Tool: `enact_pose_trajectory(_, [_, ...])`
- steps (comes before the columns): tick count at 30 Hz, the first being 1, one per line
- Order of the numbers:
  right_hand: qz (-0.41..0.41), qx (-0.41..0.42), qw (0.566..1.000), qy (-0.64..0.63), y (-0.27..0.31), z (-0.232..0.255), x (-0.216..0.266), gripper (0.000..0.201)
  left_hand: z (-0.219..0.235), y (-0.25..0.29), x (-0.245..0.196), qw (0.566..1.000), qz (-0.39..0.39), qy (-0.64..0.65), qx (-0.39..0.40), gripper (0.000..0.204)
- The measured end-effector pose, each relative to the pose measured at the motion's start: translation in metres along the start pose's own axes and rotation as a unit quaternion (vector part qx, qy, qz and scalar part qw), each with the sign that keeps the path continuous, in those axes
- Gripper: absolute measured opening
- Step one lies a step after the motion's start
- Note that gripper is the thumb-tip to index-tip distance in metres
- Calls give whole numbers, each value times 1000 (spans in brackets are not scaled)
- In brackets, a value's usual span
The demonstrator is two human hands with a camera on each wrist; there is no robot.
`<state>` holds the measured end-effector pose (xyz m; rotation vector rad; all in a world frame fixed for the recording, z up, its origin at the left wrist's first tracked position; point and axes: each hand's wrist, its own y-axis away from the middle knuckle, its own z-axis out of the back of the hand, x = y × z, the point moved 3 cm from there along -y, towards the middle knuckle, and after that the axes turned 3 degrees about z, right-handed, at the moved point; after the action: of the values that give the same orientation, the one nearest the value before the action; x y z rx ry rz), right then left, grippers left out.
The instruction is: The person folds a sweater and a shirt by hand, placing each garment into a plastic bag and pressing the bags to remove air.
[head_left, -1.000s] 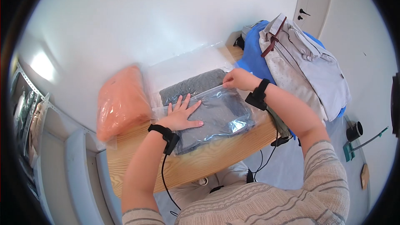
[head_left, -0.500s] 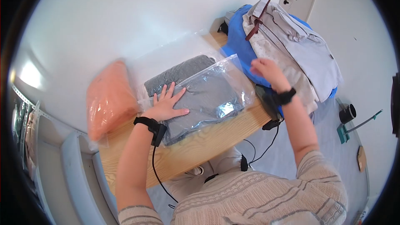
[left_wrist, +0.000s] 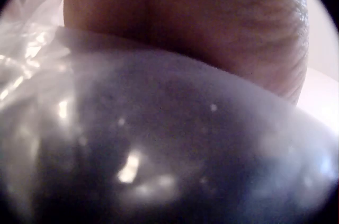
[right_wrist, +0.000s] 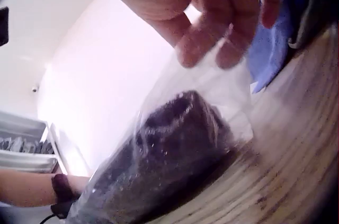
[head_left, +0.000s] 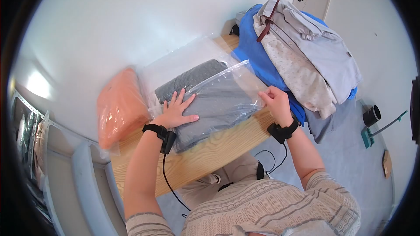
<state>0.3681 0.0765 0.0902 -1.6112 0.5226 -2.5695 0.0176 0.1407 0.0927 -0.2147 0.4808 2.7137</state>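
Note:
On the wooden table lies a clear zip bag (head_left: 218, 100) with a folded grey garment inside. My left hand (head_left: 177, 112) rests on its left part, fingers spread, and in the left wrist view the palm (left_wrist: 185, 17) presses against the shiny plastic. At the bag's right edge, my right hand (head_left: 276, 102) pinches the plastic between thumb and fingers. Seen from the right wrist, the fingertips (right_wrist: 193, 49) hold the film up, away from the dark garment (right_wrist: 175, 134) inside. Just behind lies a rolled dark grey garment (head_left: 192, 78) on clear plastic.
An orange item in a clear bag (head_left: 122, 109) stands at the table's left. Blue, white and grey clothes (head_left: 302, 52) are heaped at the right. Shelving (head_left: 65, 166) is on the left, and the wooden table's front edge (head_left: 197, 161) runs near the person.
My right hand has let go of the zip edge at the upper right, swung out over the clothes, then come down to the bag's right edge and pinched it. The left hand stays put.

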Motion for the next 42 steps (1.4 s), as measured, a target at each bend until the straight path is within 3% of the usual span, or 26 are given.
enact_pose_trajectory(1, [0, 1, 1000, -1, -1, -3, -7, 20, 0, 0, 0, 1000, -1, 1, -2, 96])
enact_pose_trajectory(3, [-104, 17, 994, -3, -2, -13, -25, 24, -2, 1, 0, 1000, 2, 6, -4, 96])
enact_pose_trajectory(7, [-88, -18, 996, -4, 5, -17, -22, 31, 5, 4, 1, 998, -26, 52, -33, 90])
enact_pose_trajectory(9, [-98, -17, 992, -78, 2, -19, -32, 37, 11, 15, 2, 995, -33, 84, -41, 84])
enact_pose_trajectory(11, [-93, -9, 991, -101, 1, -20, -47, 35, 29, 37, 0, 971, -143, 135, -133, 74])
enact_pose_trajectory(12, [-112, -10, 985, -127, 2, -19, -46, 33, 33, 55, -8, 959, -176, 46, -215, 65])
enact_pose_trajectory(15, [-136, -9, 976, -172, 3, -20, -52, 24, 2, 97, -7, 954, -191, 6, -230, 61])
enact_pose_trajectory(16, [-139, -9, 975, -175, 4, -20, -52, 22, -5, 113, -14, 955, -187, 4, -229, 61])
enact_pose_trajectory(18, [-145, -6, 974, -175, 4, -21, -47, 21, -10, 138, -34, 969, -85, 3, -232, 66])
enact_pose_trajectory(19, [-143, -3, 973, -179, 3, -22, -47, 21, -14, 142, -37, 969, -81, 0, -233, 66])
enact_pose_trajectory(21, [-118, 13, 981, -152, 3, -22, -47, 19, -19, 145, -36, 979, -1, 11, -204, 78])
enact_pose_trajectory(26, [-96, 60, 988, -108, 8, -13, -39, 19, -35, 134, -23, 986, 17, 31, -165, 88])
enact_pose_trajectory(28, [18, 170, 985, 1, 13, -8, -26, 35, -41, 128, -14, 985, 5, 50, -168, 87])
enact_pose_trajectory(29, [19, 169, 985, 1, 16, -7, -20, 35, -41, 126, -10, 985, -11, 50, -164, 82])
enact_pose_trajectory(31, [112, 176, 976, 67, 23, -9, -3, 43, -41, 123, -6, 986, -27, 50, -160, 78])
enact_pose_trajectory(32, [111, 174, 976, 67, 21, -11, -7, 43, -33, 121, -7, 993, 21, 59, -103, 74])
enact_pose_trajectory(33, [162, 152, 965, 140, 15, -15, -11, 40, -27, 118, -7, 994, 69, 66, -46, 70])
enact_pose_trajectory(34, [211, 127, 945, 213, 7, -16, -12, 37, -22, 115, -5, 995, 66, 63, -46, 70])
enact_pose_trajectory(37, [242, 103, 926, 270, -22, -9, 11, 27, -2, 107, 16, 991, 74, 23, -111, 60])
enact_pose_trajectory(38, [255, 69, 912, 314, -33, -5, 30, 20, 9, 100, 28, 963, -12, 19, -269, 52])
enact_pose_trajectory(39, [266, 36, 895, 356, -46, -4, 49, 14, 22, 98, 31, 903, -98, 16, -417, 46])
enact_pose_trajectory(41, [408, -60, 870, 271, -82, -1, 69, 11, 112, 140, -57, 928, 167, -53, -330, 29])
enact_pose_trajectory(42, [420, -84, 866, 260, -98, -2, 83, 11, 124, 139, -54, 902, 163, -79, -392, 25])
